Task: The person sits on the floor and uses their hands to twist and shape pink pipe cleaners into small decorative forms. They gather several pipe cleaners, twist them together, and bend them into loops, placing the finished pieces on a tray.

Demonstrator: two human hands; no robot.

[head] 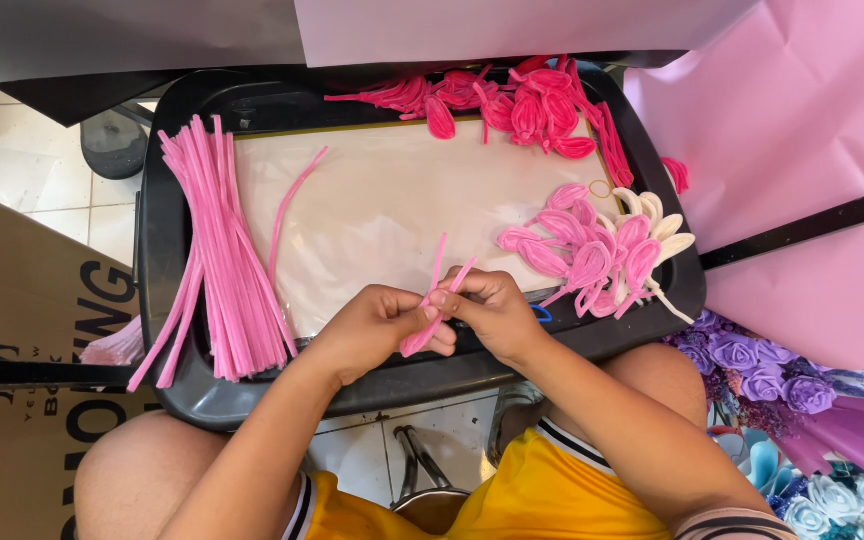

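My left hand (377, 330) and my right hand (492, 310) meet over the near edge of a black tray (167, 180). Both pinch one folded light pink pipe cleaner (434, 305), whose two ends stick up away from me. A thick bundle of straight light pink pipe cleaners (227, 255) lies at the tray's left. One loose pink pipe cleaner (290, 205) lies beside it. Folded light pink and white petal loops (597, 250) are piled at the right. Darker pink petal loops (522, 105) lie along the far edge.
A pale sheet (392, 200) lines the tray. Pink wrapping paper (802, 130) spreads to the right, with purple and blue paper roses (762, 365) below it. A printed cardboard box (22, 300) lies on the left. Tiled floor and a stool base show beneath my knees.
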